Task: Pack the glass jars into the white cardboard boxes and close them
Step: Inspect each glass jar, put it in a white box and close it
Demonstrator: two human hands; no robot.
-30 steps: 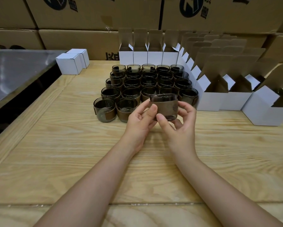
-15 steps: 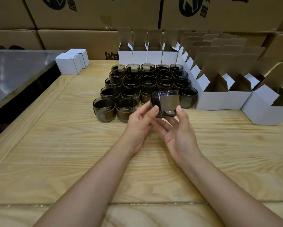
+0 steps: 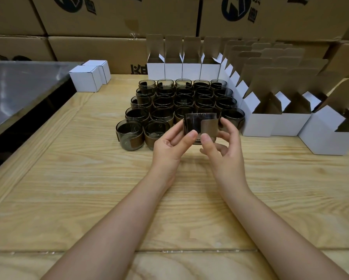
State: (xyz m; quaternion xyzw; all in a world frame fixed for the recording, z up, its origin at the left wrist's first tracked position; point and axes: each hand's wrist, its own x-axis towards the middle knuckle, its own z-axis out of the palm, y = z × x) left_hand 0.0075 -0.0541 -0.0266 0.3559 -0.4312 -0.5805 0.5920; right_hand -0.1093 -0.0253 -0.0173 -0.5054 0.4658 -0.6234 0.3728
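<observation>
A smoky glass jar (image 3: 199, 126) with a brown paper band hangs just above the wooden table, held between both hands. My left hand (image 3: 170, 147) pinches its left side with thumb and fingers. My right hand (image 3: 223, 144) grips its right side, thumb on the band in front and fingers curled behind. Several more banded jars (image 3: 169, 106) stand in rows right behind it. Open white cardboard boxes (image 3: 258, 122) with raised flaps line the right side and the back (image 3: 173, 67).
Two closed white boxes (image 3: 85, 78) sit at the back left near a dark metal surface (image 3: 18, 91). Large brown cartons (image 3: 109, 19) are stacked along the back wall. The wooden table (image 3: 88, 188) stretches out around my forearms.
The jar has been turned between my hands, so the seam of its brown band now faces me. My right hand went from cradling it from below to gripping its side.
</observation>
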